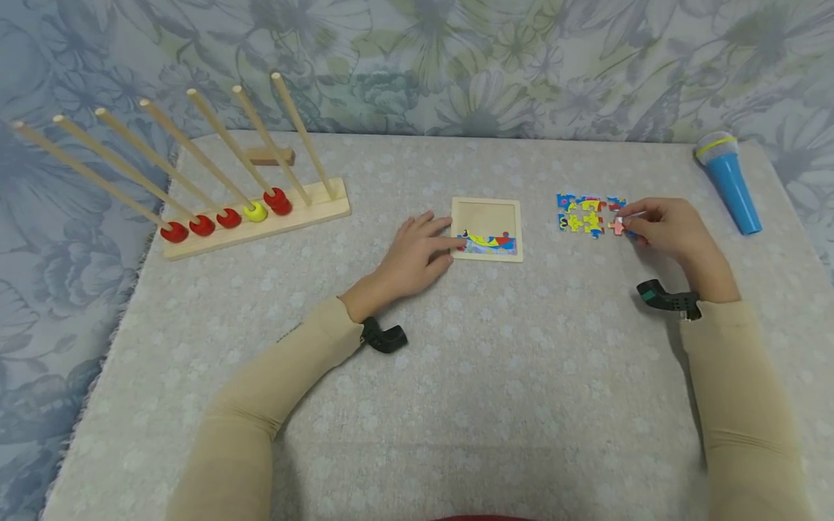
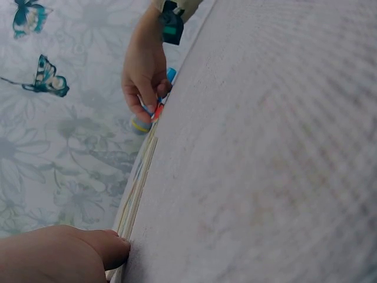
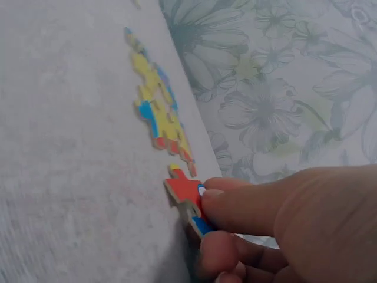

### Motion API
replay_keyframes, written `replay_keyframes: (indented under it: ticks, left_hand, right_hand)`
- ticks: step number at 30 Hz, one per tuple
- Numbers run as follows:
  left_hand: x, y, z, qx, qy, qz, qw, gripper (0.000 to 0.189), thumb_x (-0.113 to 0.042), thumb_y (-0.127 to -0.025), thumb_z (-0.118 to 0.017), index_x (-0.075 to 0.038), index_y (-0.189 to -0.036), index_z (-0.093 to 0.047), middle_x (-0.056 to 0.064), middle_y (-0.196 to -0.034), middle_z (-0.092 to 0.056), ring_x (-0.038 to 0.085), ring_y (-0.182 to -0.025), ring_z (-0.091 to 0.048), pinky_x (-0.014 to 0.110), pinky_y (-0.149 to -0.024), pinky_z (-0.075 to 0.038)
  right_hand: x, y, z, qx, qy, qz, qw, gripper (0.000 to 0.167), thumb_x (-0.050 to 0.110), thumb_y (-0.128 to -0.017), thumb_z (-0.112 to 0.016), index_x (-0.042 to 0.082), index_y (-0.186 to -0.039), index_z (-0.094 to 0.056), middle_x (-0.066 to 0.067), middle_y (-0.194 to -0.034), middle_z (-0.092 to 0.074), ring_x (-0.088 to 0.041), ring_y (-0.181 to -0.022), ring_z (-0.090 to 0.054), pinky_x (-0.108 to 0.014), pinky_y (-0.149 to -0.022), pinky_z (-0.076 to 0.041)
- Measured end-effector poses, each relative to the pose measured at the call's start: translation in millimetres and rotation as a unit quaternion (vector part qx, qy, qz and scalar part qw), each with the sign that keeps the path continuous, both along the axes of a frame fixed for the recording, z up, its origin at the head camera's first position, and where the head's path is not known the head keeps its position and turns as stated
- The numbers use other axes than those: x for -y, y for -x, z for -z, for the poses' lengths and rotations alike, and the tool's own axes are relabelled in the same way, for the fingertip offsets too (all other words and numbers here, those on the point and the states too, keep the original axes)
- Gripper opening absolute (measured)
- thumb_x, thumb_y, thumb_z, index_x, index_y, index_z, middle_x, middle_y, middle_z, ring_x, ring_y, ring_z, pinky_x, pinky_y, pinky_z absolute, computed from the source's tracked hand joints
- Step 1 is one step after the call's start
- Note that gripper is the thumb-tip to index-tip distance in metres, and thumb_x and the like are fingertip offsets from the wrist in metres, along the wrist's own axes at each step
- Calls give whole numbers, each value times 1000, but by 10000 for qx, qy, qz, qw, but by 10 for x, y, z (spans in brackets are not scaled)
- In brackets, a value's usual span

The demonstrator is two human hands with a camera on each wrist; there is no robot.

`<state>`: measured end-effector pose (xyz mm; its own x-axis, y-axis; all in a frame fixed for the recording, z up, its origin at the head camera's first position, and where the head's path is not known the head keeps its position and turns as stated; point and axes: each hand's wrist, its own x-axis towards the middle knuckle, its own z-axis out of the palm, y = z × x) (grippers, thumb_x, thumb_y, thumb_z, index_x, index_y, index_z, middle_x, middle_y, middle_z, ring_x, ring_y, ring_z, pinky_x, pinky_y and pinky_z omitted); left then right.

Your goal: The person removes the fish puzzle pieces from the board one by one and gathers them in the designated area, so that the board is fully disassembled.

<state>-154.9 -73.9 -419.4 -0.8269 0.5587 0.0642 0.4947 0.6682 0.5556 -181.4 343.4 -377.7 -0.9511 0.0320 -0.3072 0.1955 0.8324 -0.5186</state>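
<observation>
My right hand (image 1: 671,228) pinches a red puzzle piece (image 3: 185,190) between thumb and fingers, at the right side of the loose jigsaw pieces (image 1: 583,217). Those pieces, in yellow, blue and red, lie grouped on the cloth. A square wooden puzzle tray (image 1: 489,202) lies left of them, with joined pieces (image 1: 490,242) along its lower part. Its left edge is touched by my left hand (image 1: 420,253), whose fingers reach out fairly straight, the index over the joined pieces. From the left wrist, the tray (image 2: 141,177) shows edge-on beside my left thumb.
At the left stands a wooden peg rack (image 1: 260,224) with tall slanting rods, red beads and one yellow bead (image 1: 255,211). A small wooden block (image 1: 270,156) lies behind it. Far right is a blue toy microphone (image 1: 733,184). A floral-patterned wall (image 1: 417,65) borders the table's back.
</observation>
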Motion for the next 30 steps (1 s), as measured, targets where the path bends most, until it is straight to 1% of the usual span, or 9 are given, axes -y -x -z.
replay_keyframes:
  ticks: [6,9,11,14,17,20,23,26,30]
  left_hand:
    - [13,-5,-43,37,-20,-10,10000,37,-19,-101,-58,-20,-136,-68,14,-158,-46,42,-155,-26,64,-125,-14]
    - [15,-1,-52,40,-21,-11,10000,37,-19,-101,-58,-20,-136,-68,13,-159,-46,41,-155,-26,64,-126,-14]
    - [16,2,-55,14,-18,-9,10000,37,-19,-101,-58,-20,-136,-68,13,-158,-47,42,-155,-27,64,-125,-14]
    - [15,7,-57,-31,-19,-6,10000,36,-19,-101,-58,-20,-135,-68,14,-158,-47,42,-155,-27,65,-125,-15]
    - [11,6,-62,-37,-24,8,10000,36,-19,-101,-58,-19,-135,-68,14,-158,-47,43,-154,-27,65,-125,-15]
    - [12,4,-62,-20,-34,8,10000,37,-19,-101,-58,-19,-136,-68,14,-158,-47,43,-154,-27,65,-125,-15]
    - [14,4,-60,-14,-39,-6,10000,37,-18,-100,-58,-19,-136,-68,14,-158,-47,43,-154,-28,65,-125,-15]
    - [13,5,-51,14,-15,-9,10000,37,-18,-101,-58,-20,-136,-68,14,-158,-47,43,-154,-27,65,-125,-15]
    - [2,3,-33,49,-3,56,10000,36,-19,-101,-58,-21,-137,-68,14,-158,-46,44,-154,-28,66,-125,-16]
  right_hand:
    - [38,7,-11,-153,-35,-24,9999,38,28,-103,-59,1,-129,-66,4,-82,-61,-11,-71,-53,-23,-59,-45]
    - [61,2,0,-329,-240,-82,9991,37,27,-102,-60,0,-126,-66,-11,-94,-65,-22,-82,-55,-27,-63,-44]
    - [80,0,11,-426,-460,-49,9980,39,28,-100,-62,-2,-125,-65,-22,-103,-63,-31,-89,-54,-32,-65,-43]
    - [99,-9,18,-482,-716,108,9962,43,29,-98,-63,-5,-125,-60,-28,-109,-58,-39,-95,-52,-36,-66,-42]
    - [158,-24,-6,-604,-755,277,9949,44,29,-96,-65,-5,-124,-56,-26,-104,-57,-37,-90,-52,-36,-64,-42]
    - [346,-45,-102,-888,-550,179,9944,41,30,-97,-65,-2,-122,-58,-22,-102,-59,-30,-81,-52,-31,-59,-41]
    - [685,-45,-221,-1267,-169,-310,9913,35,26,-96,-65,0,-119,-64,-20,-100,-64,-22,-74,-54,-27,-57,-42]
    - [1100,-18,-282,-1261,153,-1141,9853,31,23,-95,-67,2,-119,-67,-18,-100,-67,-21,-73,-55,-26,-58,-43]
    - [1603,29,-230,-708,464,-2193,9720,36,20,-96,-67,3,-128,-65,-18,-110,-69,-26,-78,-63,-31,-64,-50]
